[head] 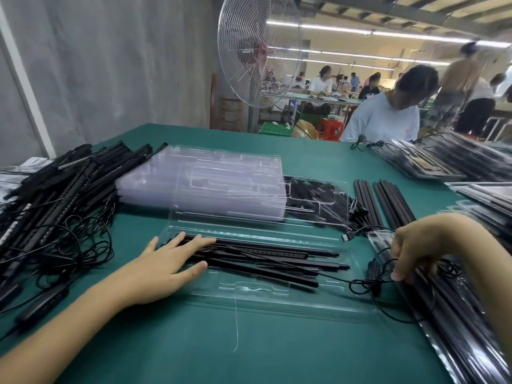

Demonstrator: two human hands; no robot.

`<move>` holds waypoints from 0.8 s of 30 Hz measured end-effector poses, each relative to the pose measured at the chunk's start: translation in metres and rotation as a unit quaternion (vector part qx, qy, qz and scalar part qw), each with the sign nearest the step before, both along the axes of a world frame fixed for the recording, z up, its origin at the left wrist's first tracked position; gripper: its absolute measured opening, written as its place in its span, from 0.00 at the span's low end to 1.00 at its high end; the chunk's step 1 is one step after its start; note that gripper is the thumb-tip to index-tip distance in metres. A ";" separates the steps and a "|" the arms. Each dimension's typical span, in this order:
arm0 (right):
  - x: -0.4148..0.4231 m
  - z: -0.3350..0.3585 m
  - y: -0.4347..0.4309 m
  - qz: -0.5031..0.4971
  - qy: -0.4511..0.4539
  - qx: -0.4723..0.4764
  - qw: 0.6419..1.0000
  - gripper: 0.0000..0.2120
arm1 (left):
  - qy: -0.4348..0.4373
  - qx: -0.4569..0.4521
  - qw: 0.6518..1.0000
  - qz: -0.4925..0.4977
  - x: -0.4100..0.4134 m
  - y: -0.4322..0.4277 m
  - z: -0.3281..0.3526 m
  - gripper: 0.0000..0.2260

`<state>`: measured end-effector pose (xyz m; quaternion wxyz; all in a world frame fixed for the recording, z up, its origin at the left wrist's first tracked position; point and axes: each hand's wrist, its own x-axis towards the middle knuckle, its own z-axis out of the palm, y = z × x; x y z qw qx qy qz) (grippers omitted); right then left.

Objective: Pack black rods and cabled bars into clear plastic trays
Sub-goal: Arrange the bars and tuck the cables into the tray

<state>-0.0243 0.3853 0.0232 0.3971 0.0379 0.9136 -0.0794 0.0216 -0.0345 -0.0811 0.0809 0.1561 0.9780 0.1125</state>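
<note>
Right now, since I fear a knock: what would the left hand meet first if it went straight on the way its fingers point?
Probably the cabled bar, lying on the rods in the tray just past the left hand. Depth is unclear; it might slide over it.

A large wire-caged fan (259, 51) stands at the far edge of the green-covered table (249, 151). Left of the fan hangs a grey, wrinkled wall covering (110, 65). Right of it, long tube lights (360, 31) run under a beamed ceiling above far work tables (321, 99) where people sit. Below the fan, past the table, are a green crate (274, 128) and a red stool (329, 128).
</note>
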 end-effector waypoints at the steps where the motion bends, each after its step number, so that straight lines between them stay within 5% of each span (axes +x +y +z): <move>1: 0.000 0.000 0.000 0.004 -0.002 0.004 1.000 0.11 | 0.000 0.001 1.000 0.004 0.000 0.001 0.000 0.24; 4: -0.002 -0.001 0.001 -0.002 -0.013 -0.004 1.000 0.12 | 0.006 -0.020 1.000 0.015 -0.002 0.003 -0.002 0.28; 8: -0.003 -0.004 -0.001 0.001 -0.024 0.015 1.000 0.11 | 0.000 -0.004 1.000 0.019 0.001 0.003 -0.003 0.20; 16: -0.002 -0.004 -0.001 -0.006 -0.004 0.029 1.000 0.12 | 0.003 -0.036 0.998 0.050 -0.002 0.015 -0.003 0.27; 24: 0.000 -0.005 -0.007 -0.005 0.001 0.075 0.997 0.13 | 0.012 0.020 0.998 0.059 -0.001 0.018 -0.002 0.16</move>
